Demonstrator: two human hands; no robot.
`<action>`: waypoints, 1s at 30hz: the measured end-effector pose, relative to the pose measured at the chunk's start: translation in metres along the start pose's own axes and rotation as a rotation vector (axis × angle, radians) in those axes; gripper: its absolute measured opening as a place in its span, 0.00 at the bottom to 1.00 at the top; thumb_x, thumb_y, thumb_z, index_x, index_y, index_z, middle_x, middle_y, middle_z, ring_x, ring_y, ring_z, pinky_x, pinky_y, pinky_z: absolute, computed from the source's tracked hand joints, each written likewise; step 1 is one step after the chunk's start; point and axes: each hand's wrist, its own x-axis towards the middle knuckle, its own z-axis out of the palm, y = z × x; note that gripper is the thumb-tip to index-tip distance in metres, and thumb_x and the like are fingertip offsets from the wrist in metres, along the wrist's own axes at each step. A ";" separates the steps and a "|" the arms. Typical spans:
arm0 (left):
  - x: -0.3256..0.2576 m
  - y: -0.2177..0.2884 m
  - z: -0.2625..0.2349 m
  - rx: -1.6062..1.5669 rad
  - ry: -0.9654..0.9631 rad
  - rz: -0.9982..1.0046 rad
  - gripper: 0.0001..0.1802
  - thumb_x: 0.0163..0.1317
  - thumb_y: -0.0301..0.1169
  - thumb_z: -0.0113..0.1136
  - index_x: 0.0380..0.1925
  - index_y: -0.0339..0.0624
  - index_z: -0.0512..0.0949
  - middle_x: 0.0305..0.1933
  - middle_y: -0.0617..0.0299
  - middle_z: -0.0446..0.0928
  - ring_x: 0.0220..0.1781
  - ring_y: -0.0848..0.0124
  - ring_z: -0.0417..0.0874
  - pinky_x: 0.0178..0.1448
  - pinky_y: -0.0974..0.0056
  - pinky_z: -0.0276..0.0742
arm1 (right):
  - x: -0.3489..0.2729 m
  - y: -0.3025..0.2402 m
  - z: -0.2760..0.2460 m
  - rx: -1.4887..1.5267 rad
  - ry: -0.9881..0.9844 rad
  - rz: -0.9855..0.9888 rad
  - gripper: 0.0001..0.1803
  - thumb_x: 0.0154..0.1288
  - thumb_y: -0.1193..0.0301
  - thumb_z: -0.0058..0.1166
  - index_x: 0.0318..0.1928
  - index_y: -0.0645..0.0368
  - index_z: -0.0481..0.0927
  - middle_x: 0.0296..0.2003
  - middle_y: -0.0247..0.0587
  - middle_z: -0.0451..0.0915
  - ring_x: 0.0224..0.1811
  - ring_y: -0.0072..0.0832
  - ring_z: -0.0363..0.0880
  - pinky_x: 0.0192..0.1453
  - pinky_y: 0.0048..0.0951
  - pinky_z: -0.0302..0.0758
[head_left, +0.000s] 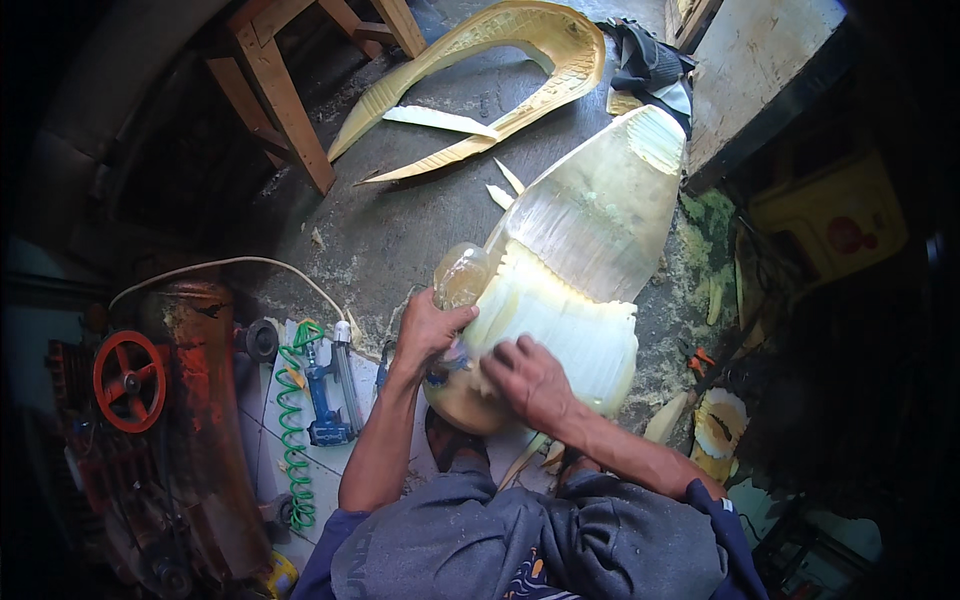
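Observation:
My left hand (428, 328) is closed around a clear plastic bottle (462, 274), whose rounded end points away from me. Beside the bottle's nearer end, my right hand (530, 382) has its fingers curled in and slightly blurred; what they pinch, if anything, is hidden. Both hands are over the left side of a large pale foam block (570, 335), long and tapered, lying between my legs and reaching to the far right. Its nearer part looks whitish and freshly cut, with a ragged edge, while the farther part is greyer and smoother.
A curved yellow foam offcut (570, 60) lies on the floor beyond, near a wooden stool (270, 95). At left stand a rusty red compressor (200, 350), a blue air tool (325, 400) and a green coiled hose (296, 450). Orange-handled pliers (700, 360) lie at right.

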 end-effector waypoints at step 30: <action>-0.011 0.015 0.004 0.154 0.039 0.002 0.21 0.60 0.37 0.75 0.46 0.32 0.84 0.38 0.57 0.87 0.37 0.72 0.86 0.43 0.64 0.82 | -0.036 -0.004 -0.006 -0.253 -0.051 -0.063 0.25 0.54 0.72 0.61 0.54 0.64 0.81 0.44 0.44 0.76 0.40 0.38 0.73 0.42 0.37 0.75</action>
